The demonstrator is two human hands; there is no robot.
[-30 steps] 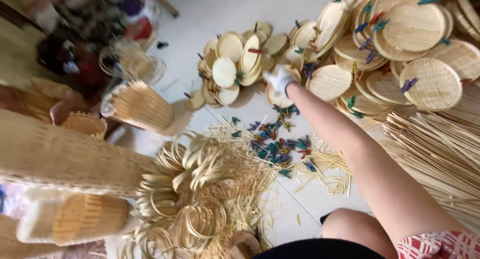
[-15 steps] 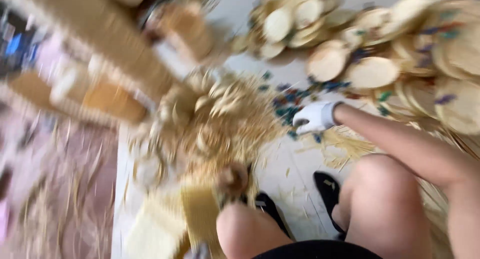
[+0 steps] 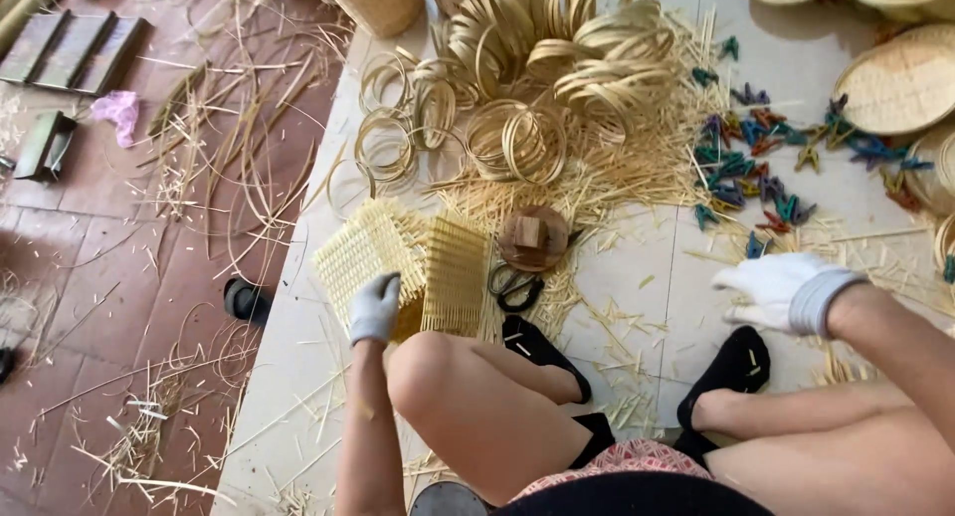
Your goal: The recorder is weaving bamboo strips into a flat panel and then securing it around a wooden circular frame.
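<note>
Resting on woven bamboo mat (image 3: pixel 383 249), left hand (image 3: pixel 375 309) in grey glove, fingers curled loosely over mat's near edge; firm grasp or mere touch, cannot tell. Hovering above pale tile floor (image 3: pixel 637 277), right hand (image 3: pixel 781 291) in white glove, fingers half open, holding nothing. Lying between hands: black scissors (image 3: pixel 517 287), round wooden block (image 3: pixel 533 237). Scattered near right hand: coloured clips (image 3: pixel 756 168). Piled beyond the mat: bamboo rings (image 3: pixel 537 88). Open tile only between feet and clips.

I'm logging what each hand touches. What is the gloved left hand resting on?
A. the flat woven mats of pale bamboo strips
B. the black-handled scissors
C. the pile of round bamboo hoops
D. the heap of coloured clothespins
A: the gloved left hand lies on the flat woven mats of pale bamboo strips, apart from the other three.
</note>
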